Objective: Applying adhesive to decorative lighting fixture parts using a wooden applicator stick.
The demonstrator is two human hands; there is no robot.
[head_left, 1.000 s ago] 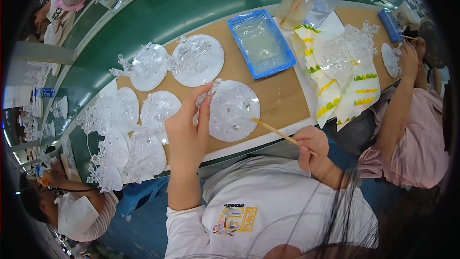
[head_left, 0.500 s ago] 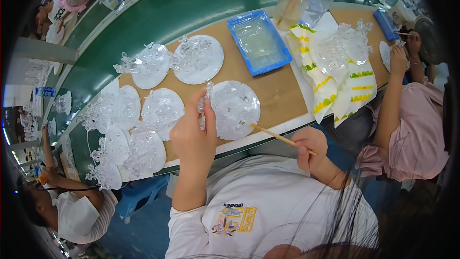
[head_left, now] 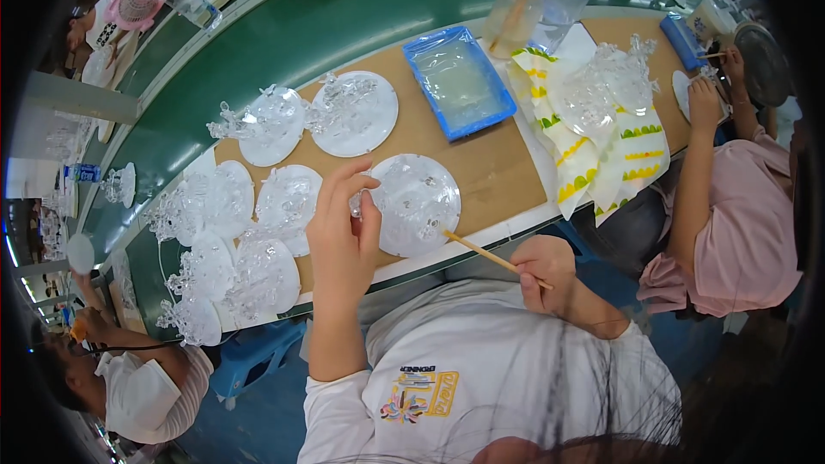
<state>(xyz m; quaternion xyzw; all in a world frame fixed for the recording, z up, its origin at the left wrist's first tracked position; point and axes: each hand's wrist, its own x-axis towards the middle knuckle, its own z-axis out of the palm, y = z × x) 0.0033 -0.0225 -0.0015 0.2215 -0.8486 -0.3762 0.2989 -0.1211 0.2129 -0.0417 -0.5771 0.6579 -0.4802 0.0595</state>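
In the head view, your left hand (head_left: 342, 236) is raised over the near edge of the wooden worktop (head_left: 481, 159), fingers closed together around a small clear glass piece (head_left: 357, 203) that you pinch at the left rim of the round clear disc (head_left: 417, 203) — a grip that looks meant to steady the piece against the disc. Your right hand (head_left: 543, 268) sits lower, off the table edge, fingers curled tight on a thin wooden stick (head_left: 479, 249); its tip reaches the near rim of that same disc, so the stick seems angled to work right where the piece meets the plate.

To your left, more clear discs with glass ornaments (head_left: 258, 232) lie crowded side by side, some touching, as if set out of the way. Beyond the disc sits a blue tray (head_left: 458, 80) with a pale liquid or film in it, near enough to reach with the stick. Two plastic bottles (head_left: 537, 9) stand behind it, and a yellow-and-green patterned cloth (head_left: 601, 150) carries another clear ornament. On your right a person in a pink shirt (head_left: 743, 232) works on their own piece — their hands are apart from yours
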